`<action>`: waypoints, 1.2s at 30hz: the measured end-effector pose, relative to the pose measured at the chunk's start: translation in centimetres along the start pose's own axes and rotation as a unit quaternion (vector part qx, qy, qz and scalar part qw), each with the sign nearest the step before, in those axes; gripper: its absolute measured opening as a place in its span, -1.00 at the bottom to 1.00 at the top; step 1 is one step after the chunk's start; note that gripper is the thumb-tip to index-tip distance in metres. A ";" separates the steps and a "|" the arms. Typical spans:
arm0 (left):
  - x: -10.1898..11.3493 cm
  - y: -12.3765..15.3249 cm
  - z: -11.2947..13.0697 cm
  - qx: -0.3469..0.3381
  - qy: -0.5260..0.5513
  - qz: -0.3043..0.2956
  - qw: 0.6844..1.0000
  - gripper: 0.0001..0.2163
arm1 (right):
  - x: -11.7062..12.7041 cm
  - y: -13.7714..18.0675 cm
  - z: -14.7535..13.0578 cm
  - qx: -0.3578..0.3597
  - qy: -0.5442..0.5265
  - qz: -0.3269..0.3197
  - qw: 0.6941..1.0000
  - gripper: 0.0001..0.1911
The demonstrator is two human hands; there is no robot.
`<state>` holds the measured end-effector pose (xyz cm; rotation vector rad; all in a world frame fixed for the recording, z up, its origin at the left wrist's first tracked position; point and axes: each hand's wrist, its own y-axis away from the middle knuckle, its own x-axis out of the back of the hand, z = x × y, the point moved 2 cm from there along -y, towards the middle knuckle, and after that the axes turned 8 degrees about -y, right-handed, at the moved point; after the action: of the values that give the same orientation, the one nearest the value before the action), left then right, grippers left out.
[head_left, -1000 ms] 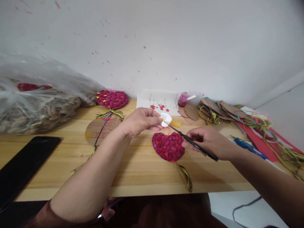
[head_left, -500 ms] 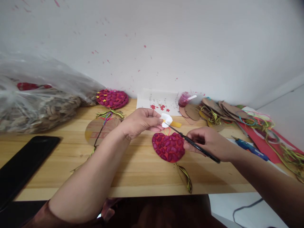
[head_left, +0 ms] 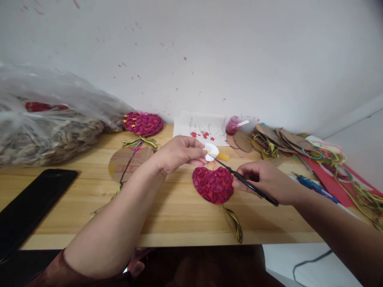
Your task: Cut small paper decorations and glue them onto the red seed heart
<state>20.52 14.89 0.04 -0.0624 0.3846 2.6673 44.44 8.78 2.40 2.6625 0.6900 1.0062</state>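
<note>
My left hand pinches a small white piece of paper with a bit of yellow on it. In my right hand is a pair of scissors with black handles; its blades reach left and touch the paper. Below lies a round magenta-and-red ornament covered in pebble-like lumps, with a loop at its top and a yellow-black tassel at its bottom. A yellow strip lies just behind the scissor blades.
A white sheet with red stars stands behind my hands, near a cup of magenta paint. Cardboard discs, string and a glue gun are at right. At left are a phone, stacked ornaments and a plastic bag.
The view has shifted very slightly. Both hands keep nearly the same pose, with the scissor blades still at the white paper.
</note>
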 end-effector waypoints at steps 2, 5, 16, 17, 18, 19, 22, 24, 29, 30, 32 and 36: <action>0.0 0.0 0.0 -0.003 0.000 -0.002 1.000 -0.94 | 0.0 0.0 -0.1 0.004 0.009 0.005 1.000 -0.58; -0.1 0.0 0.0 -0.004 0.004 -0.003 1.000 -0.93 | -0.1 0.2 -0.3 0.010 0.038 0.029 0.999 -0.57; 0.0 0.1 -0.1 -0.023 -0.011 -0.023 0.999 -0.91 | -0.2 0.7 -0.3 0.015 0.105 0.068 0.992 -0.56; 0.0 0.1 -0.1 -0.023 -0.013 -0.022 0.999 -0.90 | -0.2 0.7 -0.3 0.013 0.096 0.063 0.993 -0.56; 0.0 0.1 0.0 -0.023 -0.015 -0.022 0.999 -0.88 | -0.2 0.7 -0.3 0.011 0.088 0.059 0.994 -0.56; 0.0 0.1 0.0 -0.023 -0.016 -0.022 0.999 -0.85 | -0.2 0.7 -0.3 0.009 0.081 0.055 0.995 -0.55; 0.0 0.2 0.0 -0.020 -0.021 -0.024 0.999 -0.81 | -0.1 0.8 -0.5 0.002 0.069 0.047 0.996 -0.54; 0.0 0.1 0.0 -0.020 -0.022 -0.027 0.999 -0.81 | -0.1 0.8 -0.7 0.002 0.067 0.043 0.997 -0.53; 0.0 0.1 -0.1 -0.021 -0.025 -0.032 0.999 -0.87 | -0.1 0.8 -1.1 0.008 0.071 0.039 0.997 -0.50; 0.0 0.1 -0.1 -0.022 -0.027 -0.033 0.999 -0.88 | -0.1 0.8 -1.1 0.007 0.071 0.039 0.997 -0.50; 0.0 0.1 -0.1 -0.022 -0.032 -0.034 0.999 -0.89 | -0.1 0.8 -1.0 0.001 0.072 0.040 0.997 -0.51; 0.1 0.1 0.0 -0.023 -0.034 -0.034 0.999 -0.90 | -0.1 0.8 -0.7 -0.001 0.076 0.042 0.996 -0.51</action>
<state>20.41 14.83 0.02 0.0018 0.2951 2.6040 44.15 8.06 3.16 2.6543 0.6098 1.2402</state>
